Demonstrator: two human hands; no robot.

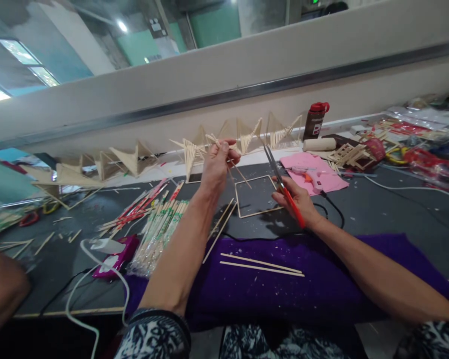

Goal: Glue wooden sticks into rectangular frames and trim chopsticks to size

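My left hand (220, 164) is raised above the dark table, its fingers closed around thin wooden sticks (243, 174) that poke out below the hand. Red-handled scissors (292, 202) sit in my right hand (301, 199), their blades pointing up and away from me. Beneath and between the hands lies a square frame (238, 207) made of pale sticks. Two loose sticks (262, 269) rest on the purple cloth (247, 299) in front of me, and two more lean beside the frame's left side.
Plastic-wrapped chopsticks (159, 234) lie left, near a magenta power strip (117, 257) with a white cable. Stick models (189, 154) line the wall. A glue gun (310, 177) lies on pink cloth (333, 180), with a bottle (314, 122) behind. Another person's arm (2, 284) shows at left.
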